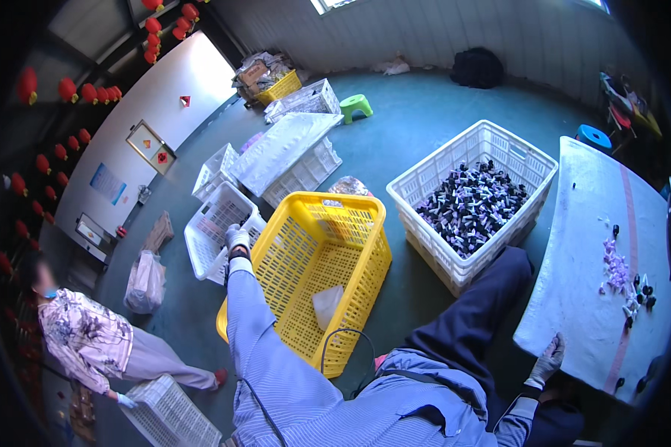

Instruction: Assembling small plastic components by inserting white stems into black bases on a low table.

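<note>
The gloved left hand (237, 238) is over the near right side of the white basket (192, 246), close to the left rim of the yellow crate (378, 279); its fingers are partly hidden, so I cannot tell whether they hold anything. The gloved right hand (547, 361) is at the table's (581, 238) near edge, fingers close together; whether they pinch something, I cannot tell. Purple pieces (616, 270) lie on the table, well in from that edge. A strip of floor (399, 313) separates the yellow crate from the white crate (425, 223) of small pieces (473, 208); beyond both, floor stretches broadly toward the wall (395, 37).
</note>
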Motion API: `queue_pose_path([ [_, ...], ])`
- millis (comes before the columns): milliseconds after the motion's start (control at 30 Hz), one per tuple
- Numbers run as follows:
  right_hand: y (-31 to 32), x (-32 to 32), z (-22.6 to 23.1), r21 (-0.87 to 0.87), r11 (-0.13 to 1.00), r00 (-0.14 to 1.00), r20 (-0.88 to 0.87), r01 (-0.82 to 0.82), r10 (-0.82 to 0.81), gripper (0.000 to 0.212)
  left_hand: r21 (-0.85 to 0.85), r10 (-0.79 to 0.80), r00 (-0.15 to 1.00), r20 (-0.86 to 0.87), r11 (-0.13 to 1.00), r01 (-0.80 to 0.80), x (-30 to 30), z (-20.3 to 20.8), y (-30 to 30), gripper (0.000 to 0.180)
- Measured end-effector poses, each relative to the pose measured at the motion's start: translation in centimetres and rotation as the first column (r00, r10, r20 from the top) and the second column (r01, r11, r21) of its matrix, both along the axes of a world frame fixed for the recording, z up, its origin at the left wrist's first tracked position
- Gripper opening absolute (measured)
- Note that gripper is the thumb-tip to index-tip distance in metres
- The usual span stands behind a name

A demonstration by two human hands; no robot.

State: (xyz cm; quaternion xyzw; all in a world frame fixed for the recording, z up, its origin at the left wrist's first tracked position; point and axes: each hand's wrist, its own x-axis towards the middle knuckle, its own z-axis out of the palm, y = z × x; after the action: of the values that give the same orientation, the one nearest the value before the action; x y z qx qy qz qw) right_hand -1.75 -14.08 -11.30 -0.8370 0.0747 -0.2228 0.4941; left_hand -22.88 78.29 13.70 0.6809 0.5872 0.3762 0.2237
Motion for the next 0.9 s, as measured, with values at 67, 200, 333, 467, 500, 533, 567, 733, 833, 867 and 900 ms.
queue_pose_path([
  [67,0.6,0.1,-0.5,0.051,0.999,1.0,0.004,-0.016,0.016,0.026,0.082,-0.177,0.963,-0.205,0.977,0.197,-1.4,0.2,0.1,0.026],
  [200,1.4,0.4,-0.4,0.032,0.999,0.999,0.013,-0.035,0.034,0.026,-0.035,-0.39,0.847,-0.36,0.913,0.406,-0.2,-9.2,-6.8,0.038],
  [333,0.0,-0.3,-0.3,0.027,1.0,0.999,0.034,0.006,-0.007,0.026,-0.423,-0.605,0.68,-0.415,0.79,0.444,4.8,-19.5,-20.6,0.068],
  [467,4.1,-0.1,0.1,0.042,0.996,0.996,0.034,-0.078,0.076,0.026,-0.413,-0.518,0.759,-0.395,0.838,0.358,-1.3,-25.1,-19.5,0.071],
  [500,2.1,-0.3,-0.3,-0.052,0.998,0.999,0.03,-0.033,0.034,0.026,-0.467,-0.579,0.732,-0.36,0.791,0.396,2.0,-26.8,-23.4,0.071],
  [533,0.5,-0.7,-0.4,-0.129,0.992,1.0,0.025,-0.004,0.007,0.026,-0.497,-0.613,0.688,-0.388,0.768,0.404,4.7,-26.4,-27.2,0.07],
  [567,-1.4,-1.3,-0.2,-0.171,0.985,0.999,0.023,0.035,-0.032,0.026,-0.521,-0.65,0.636,-0.416,0.743,0.419,7.0,-23.4,-30.1,0.069],
  [733,2.1,-1.2,1.5,-0.204,0.979,1.0,-0.012,0.004,-0.007,0.027,-0.487,-0.618,0.624,-0.479,0.778,0.397,5.6,-21.3,-28.6,0.059],
  [833,1.9,-1.3,1.0,-0.419,0.907,0.997,0.083,0.035,-0.001,0.026,-0.378,-0.53,0.625,-0.573,0.848,0.372,6.4,-21.2,-29.1,0.047],
  [867,2.3,-1.4,1.1,-0.426,0.904,0.997,0.078,0.032,0.001,0.026,-0.385,-0.533,0.623,-0.572,0.846,0.37,6.5,-21.2,-29.0,0.047],
  [900,2.7,-1.7,1.2,-0.472,0.881,0.998,0.063,0.037,-0.008,0.025,-0.393,-0.536,0.619,-0.573,0.843,0.366,6.5,-21.3,-28.9,0.047],
])
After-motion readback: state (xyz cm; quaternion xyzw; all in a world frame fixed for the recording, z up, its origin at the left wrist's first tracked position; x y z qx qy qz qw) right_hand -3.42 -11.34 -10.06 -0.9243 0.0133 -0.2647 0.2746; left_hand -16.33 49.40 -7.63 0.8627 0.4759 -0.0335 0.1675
